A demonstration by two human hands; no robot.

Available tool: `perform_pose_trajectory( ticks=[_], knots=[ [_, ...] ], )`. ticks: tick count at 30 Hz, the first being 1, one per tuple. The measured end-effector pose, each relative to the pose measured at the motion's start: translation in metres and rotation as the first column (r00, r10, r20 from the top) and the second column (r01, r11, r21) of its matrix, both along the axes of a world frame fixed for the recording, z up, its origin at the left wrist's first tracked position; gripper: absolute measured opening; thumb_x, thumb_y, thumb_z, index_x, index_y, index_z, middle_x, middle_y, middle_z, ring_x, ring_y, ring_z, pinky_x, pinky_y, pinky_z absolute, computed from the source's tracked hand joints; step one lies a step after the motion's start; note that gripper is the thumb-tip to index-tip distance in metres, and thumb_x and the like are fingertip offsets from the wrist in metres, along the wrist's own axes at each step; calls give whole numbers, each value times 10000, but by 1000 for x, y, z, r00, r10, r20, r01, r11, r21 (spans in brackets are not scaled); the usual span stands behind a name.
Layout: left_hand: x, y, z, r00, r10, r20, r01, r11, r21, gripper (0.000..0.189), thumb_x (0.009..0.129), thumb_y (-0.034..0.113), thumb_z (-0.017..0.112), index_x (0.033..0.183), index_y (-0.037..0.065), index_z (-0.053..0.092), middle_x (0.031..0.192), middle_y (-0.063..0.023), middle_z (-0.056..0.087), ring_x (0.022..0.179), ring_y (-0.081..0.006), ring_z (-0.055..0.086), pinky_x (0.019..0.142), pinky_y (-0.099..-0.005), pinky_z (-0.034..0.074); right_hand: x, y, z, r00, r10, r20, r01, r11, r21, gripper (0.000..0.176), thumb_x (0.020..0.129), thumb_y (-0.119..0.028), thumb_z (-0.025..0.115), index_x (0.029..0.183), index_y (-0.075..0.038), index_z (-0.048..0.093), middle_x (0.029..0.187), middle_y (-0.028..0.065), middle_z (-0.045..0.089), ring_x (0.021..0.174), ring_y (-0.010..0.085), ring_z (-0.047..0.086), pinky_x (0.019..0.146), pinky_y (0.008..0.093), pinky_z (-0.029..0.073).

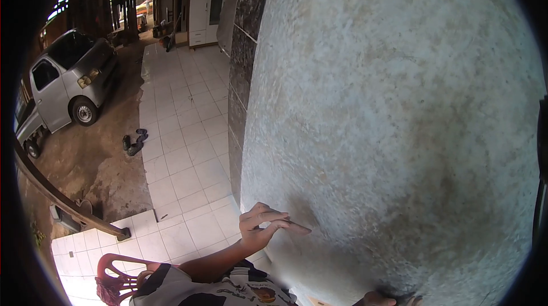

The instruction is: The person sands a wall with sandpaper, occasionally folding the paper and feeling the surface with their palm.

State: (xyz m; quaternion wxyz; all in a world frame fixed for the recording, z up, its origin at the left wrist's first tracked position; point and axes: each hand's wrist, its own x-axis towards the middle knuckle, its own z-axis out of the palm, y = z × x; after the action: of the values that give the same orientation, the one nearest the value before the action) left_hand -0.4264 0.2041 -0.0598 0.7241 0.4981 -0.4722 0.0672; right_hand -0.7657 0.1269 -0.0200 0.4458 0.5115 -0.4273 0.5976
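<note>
My left hand (264, 227) is raised beside the pale, mottled wall (365, 106), its thumb and fingers drawn together. A slim brownish tip points from it towards the wall; whether this is a fingertip or a held piece is unclear. Only a small part of my right hand (378, 299) shows at the bottom edge, close to the lower wall, where dark smudges lie. What its fingers hold, if anything, is hidden.
Dark tiles (242, 72) edge the wall beside a white tiled floor (185, 129). A reddish chair (111, 266) stands at lower left, near a slanting pole (63, 192). Footwear (136, 145) and a silver vehicle (63, 86) are farther left; a white cabinet (200, 6) stands behind.
</note>
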Motion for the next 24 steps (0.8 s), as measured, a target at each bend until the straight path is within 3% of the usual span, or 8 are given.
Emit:
perform_pose_trajectory(
  ticks=[6,8,10,12,14,20,22,24],
  knots=[
    [-10,21,-5,947,-320,-30,321,940,116,140,788,-40,753,920,1,737,817,-101,749,737,-204,693,681,-295,515,20,2,9,999,-54,-8,54,997,48,342,991,-274,478,1191,3,495,1318,191,464,1284,314,372,1075,516,272],
    [-12,28,-6,933,-359,-26,359,925,121,99,819,-40,729,913,-9,731,833,-120,748,752,-201,702,701,-298,534,61,4,9,895,441,73,-433,896,-98,328,973,-298,495,1162,-31,521,1265,175,497,1254,336,395,1050,517,296],
    [-15,36,-4,881,-415,-228,445,890,98,155,809,-70,712,939,8,745,875,-107,751,786,-193,712,733,-273,536,99,25,-3,639,768,46,-749,607,266,353,949,-368,546,1152,-80,533,1194,141,547,1207,348,430,1038,524,306],
    [-14,45,-8,861,-412,-298,469,870,151,108,855,-42,701,954,-7,727,872,-123,746,812,-186,716,758,-282,549,140,31,0,283,915,288,-749,23,663,490,882,-453,661,1210,-111,536,1109,106,672,1063,338,604,960,489,404],
    [-12,51,-10,810,-299,-504,384,921,70,80,895,-9,686,971,-30,702,874,-134,740,834,-185,714,778,-295,552,170,38,-13,110,796,595,-695,-366,618,454,833,-325,767,1169,-79,587,1031,125,713,929,287,676,814,416,489],
    [26,70,-21,751,-188,-633,372,913,170,164,918,31,690,1058,-48,657,974,-127,720,882,-182,700,829,-301,545,215,34,-34,130,711,691,-641,-471,606,142,838,-102,764,916,-25,673,798,113,709,651,229,681,587,309,508],
    [40,75,-25,813,-229,-536,441,842,309,148,927,45,681,1037,-47,641,893,-139,716,823,-189,691,769,-296,536,231,29,-35,136,704,697,-655,-464,597,150,846,-123,768,901,-23,671,783,106,705,648,228,684,591,309,508],
    [50,83,-29,769,-190,-611,462,825,325,149,936,59,673,1039,-45,646,872,-127,715,794,-176,683,721,-286,518,247,25,-36,87,733,674,-641,-477,601,165,845,-126,773,909,-16,668,780,106,703,651,219,681,593,307,504]
  ],
)
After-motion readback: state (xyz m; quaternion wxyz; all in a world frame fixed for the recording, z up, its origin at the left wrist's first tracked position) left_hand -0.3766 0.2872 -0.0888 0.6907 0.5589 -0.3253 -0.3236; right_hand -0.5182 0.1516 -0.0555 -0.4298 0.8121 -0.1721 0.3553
